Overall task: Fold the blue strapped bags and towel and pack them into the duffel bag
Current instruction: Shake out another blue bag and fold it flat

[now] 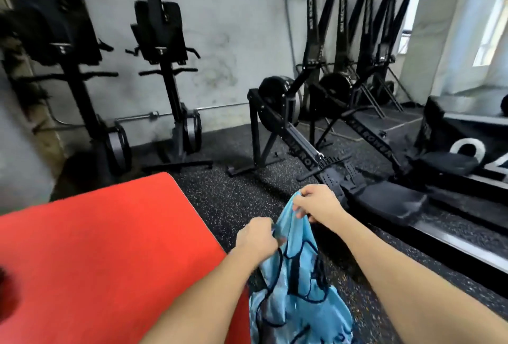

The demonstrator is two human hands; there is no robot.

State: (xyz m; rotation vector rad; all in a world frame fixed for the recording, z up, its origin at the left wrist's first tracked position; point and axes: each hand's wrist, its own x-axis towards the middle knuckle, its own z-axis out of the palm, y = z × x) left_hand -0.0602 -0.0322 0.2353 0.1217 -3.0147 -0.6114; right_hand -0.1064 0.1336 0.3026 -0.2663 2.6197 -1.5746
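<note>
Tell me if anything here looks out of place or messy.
Only the blue strapped bag looks untidy: it hangs crumpled and unfolded between the left hand and right hand, dark straps looping loose, beside the red mat. No duffel bag is in view.

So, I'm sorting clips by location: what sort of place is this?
Most likely a gym: rowing machines stand on speckled rubber flooring, upright ski-type trainers line the wall, and a red mat lies nearby.
</note>
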